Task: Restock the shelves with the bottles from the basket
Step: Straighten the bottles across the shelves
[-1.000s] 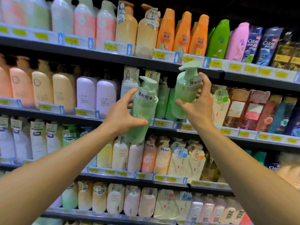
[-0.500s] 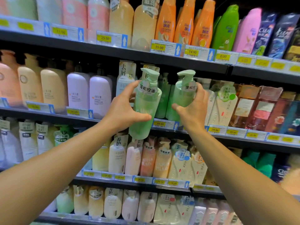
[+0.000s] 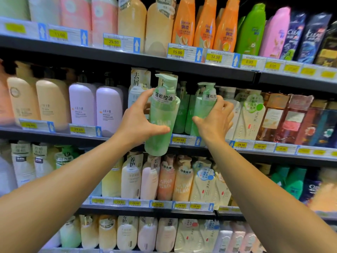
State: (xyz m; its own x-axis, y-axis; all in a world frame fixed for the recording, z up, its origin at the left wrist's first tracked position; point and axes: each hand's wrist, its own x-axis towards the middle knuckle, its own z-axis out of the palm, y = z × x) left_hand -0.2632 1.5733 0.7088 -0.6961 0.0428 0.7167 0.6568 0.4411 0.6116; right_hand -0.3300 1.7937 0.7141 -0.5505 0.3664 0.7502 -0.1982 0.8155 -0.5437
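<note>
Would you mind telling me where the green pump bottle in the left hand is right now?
In the head view, the green pump bottle is centre frame in the left hand, in front of the second shelf's edge, its base below the 39.90 price tag.

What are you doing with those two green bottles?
A person is putting shampoo on a shop shelf. The left hand grips one green pump bottle out in front of the shelf edge, its bottom hanging lower than the shelf. The right hand holds a second green pump bottle at the row of matching green bottles, above the 39.90 price tag.

two hands (image 3: 140, 123), two held green pump bottles (image 3: 162, 121), four shelves (image 3: 127, 60)
</note>
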